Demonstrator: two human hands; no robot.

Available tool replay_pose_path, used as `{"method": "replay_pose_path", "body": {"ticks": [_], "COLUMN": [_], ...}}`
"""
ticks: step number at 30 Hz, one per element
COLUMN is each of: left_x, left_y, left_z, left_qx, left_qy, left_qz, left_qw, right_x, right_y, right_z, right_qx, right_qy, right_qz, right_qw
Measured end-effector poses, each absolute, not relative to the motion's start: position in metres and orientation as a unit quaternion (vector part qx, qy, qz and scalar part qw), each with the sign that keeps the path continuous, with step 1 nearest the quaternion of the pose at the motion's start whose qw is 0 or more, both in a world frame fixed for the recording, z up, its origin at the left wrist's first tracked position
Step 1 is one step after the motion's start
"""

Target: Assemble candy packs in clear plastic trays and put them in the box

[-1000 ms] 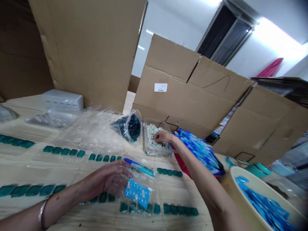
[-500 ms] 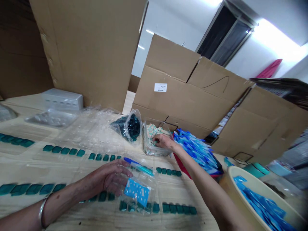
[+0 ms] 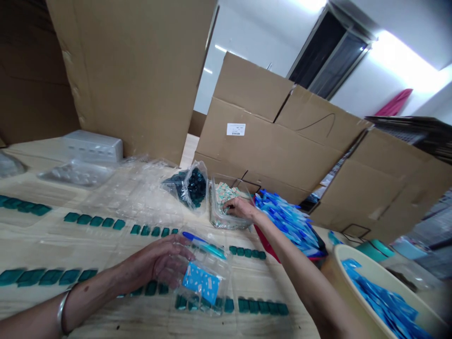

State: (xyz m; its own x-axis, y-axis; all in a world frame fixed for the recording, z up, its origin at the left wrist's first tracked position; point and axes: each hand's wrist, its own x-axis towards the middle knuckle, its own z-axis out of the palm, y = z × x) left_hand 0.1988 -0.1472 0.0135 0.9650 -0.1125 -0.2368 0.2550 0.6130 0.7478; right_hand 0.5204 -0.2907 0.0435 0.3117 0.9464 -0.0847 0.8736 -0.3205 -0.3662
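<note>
While tray (image 3: 212, 262) is being gripped by left hand (image 3: 172, 258), spillage of loose chips (image 3: 225, 192) is being risked by right hand (image 3: 239, 207), closure unclear.

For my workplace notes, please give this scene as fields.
left hand: holds clear tray by edge
in or on tray: blue spotted card, slender blue item
right hand: inside clear bin, among pale pieces; grip hidden
left of bin: clear bag, dark teal pieces inside
right of bin: heap of blue pieces
right foreground: cream tub with blue items
on table: rows of teal pieces
behind: cardboard panels
</note>
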Motion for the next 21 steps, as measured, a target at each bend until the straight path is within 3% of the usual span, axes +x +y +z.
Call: {"method": "replay_pose_path", "body": {"ticks": [4, 10, 17, 21], "left_x": [0.199, 0.199, 0.198, 0.199], "left_y": [-0.148, -0.148, -0.147, -0.147], "left_z": [0.013, 0.013, 0.016, 0.016], "left_qx": [0.431, 0.437, 0.422, 0.432], "left_qy": [0.082, 0.092, 0.116, 0.131], "left_qz": [-0.094, -0.094, -0.085, -0.099], "left_qw": [0.894, 0.890, 0.895, 0.887], "right_x": [0.523, 0.518, 0.500, 0.493], "right_y": [-0.289, -0.280, -0.257, -0.261], "right_z": [0.046, 0.053, 0.049, 0.055], "right_qx": [-0.819, -0.789, -0.768, -0.745], "right_qy": [-0.527, -0.447, -0.424, -0.331], "right_qz": [0.153, 0.263, 0.342, 0.351], "right_qw": [0.168, 0.328, 0.338, 0.461]}}
